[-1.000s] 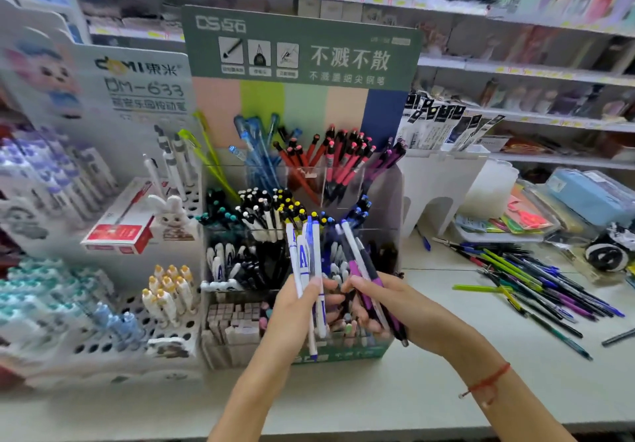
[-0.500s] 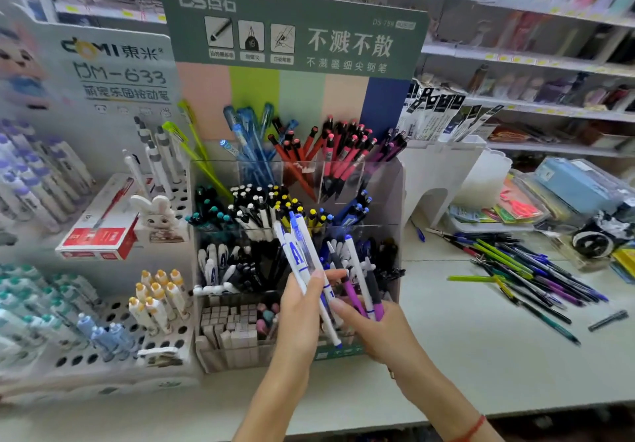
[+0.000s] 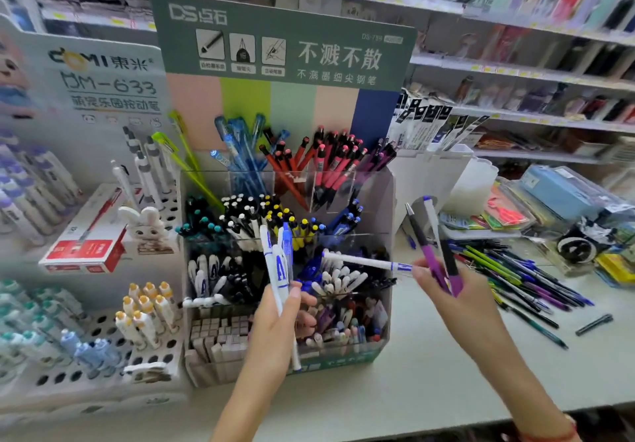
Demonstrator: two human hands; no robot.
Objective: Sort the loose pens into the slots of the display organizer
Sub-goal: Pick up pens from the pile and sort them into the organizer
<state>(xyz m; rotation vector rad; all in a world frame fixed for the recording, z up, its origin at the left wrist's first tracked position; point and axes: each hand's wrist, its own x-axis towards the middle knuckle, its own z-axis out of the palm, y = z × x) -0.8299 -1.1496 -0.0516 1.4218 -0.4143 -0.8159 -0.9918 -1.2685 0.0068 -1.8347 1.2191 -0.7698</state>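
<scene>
Right beside the organizer (image 3: 386, 201), bare tabletop (image 3: 412, 373) lies under both hands. Left hand (image 3: 275, 324) grips white pens (image 3: 280, 269); right hand (image 3: 446, 290) pinches purple pens (image 3: 429, 252) and a white one, its tip over a front slot.

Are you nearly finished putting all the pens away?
Not yet. The display organizer already has many slots full of pens. The left hand holds white-and-blue pens; the right hand holds purple pens and one white pen. A loose pile waits on the counter.

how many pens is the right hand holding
3. In the right hand: a white pen pinched at the fingertips and pointing left toward the organizer, and two upright ones, a purple pen and a dark pen. More may be hidden.
</scene>
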